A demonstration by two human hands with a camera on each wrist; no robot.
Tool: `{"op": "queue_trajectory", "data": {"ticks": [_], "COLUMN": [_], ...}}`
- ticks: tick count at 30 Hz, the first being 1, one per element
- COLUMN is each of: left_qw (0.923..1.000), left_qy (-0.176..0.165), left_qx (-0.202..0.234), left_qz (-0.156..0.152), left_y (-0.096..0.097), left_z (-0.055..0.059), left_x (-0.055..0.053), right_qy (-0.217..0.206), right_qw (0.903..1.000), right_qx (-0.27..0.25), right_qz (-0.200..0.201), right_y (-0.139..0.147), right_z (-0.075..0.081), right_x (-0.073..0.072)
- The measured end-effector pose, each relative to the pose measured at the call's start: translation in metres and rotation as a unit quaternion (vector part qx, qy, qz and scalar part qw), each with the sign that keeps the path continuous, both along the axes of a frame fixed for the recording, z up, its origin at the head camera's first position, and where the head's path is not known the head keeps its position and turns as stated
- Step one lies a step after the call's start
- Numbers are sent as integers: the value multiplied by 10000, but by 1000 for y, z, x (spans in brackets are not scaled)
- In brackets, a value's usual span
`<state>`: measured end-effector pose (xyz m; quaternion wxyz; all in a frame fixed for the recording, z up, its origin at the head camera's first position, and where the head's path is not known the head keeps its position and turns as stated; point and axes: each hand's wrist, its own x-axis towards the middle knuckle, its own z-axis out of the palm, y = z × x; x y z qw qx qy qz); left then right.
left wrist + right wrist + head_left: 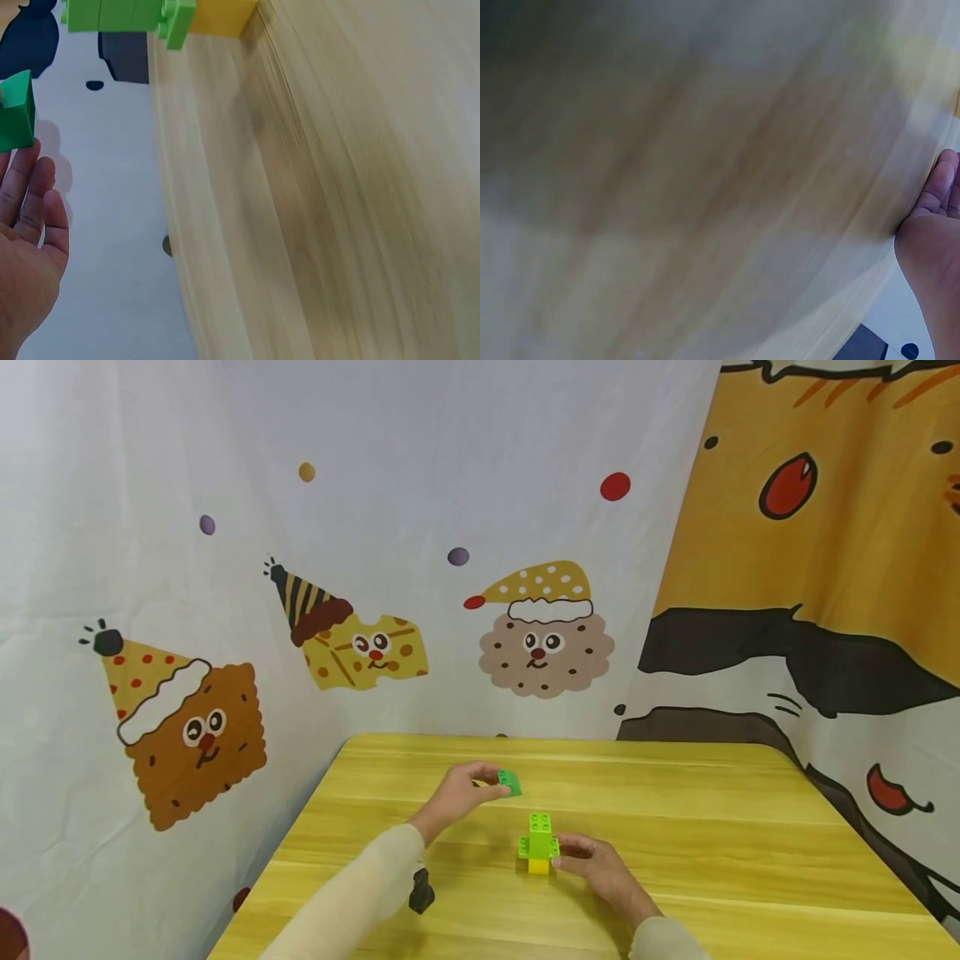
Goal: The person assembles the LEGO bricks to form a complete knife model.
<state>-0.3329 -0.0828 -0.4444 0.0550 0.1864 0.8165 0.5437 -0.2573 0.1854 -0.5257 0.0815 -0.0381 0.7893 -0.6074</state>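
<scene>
A dark green toy building brick [509, 782] with a sloped side is pinched between the thumb and fingers of my left hand [462, 795], raised above the table. In the left wrist view the same green brick [16, 112] sits at the fingertips. A small stack of light green bricks [539, 839] stands upright on a yellow brick [538, 866] on the table. With thumb and fingers my right hand [600, 867] grips the stack's right side. The right wrist view catches only part of the right hand [939, 214], and the stack is hardly visible there.
The wooden table [697, 818] extends around both hands. Behind it hangs a white cloth [420, 460] printed with cartoon figures. A black device [422, 892] is at the left wrist.
</scene>
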Motion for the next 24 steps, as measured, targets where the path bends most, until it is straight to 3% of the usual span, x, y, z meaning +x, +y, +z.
{"op": "queue_trajectory", "data": {"ticks": [12, 24], "left_qw": [9994, 9969], "left_qy": [227, 396], "left_qx": [-100, -195], "left_qz": [-242, -653], "left_y": [21, 32], "left_z": [9, 5], "left_x": [11, 22], "right_qy": [32, 20], "right_qw": [10000, 10000], "right_qx": [15, -51], "right_qz": [-11, 14], "right_y": [-1, -1], "right_z": [0, 1], "right_x": [-2, 0]}}
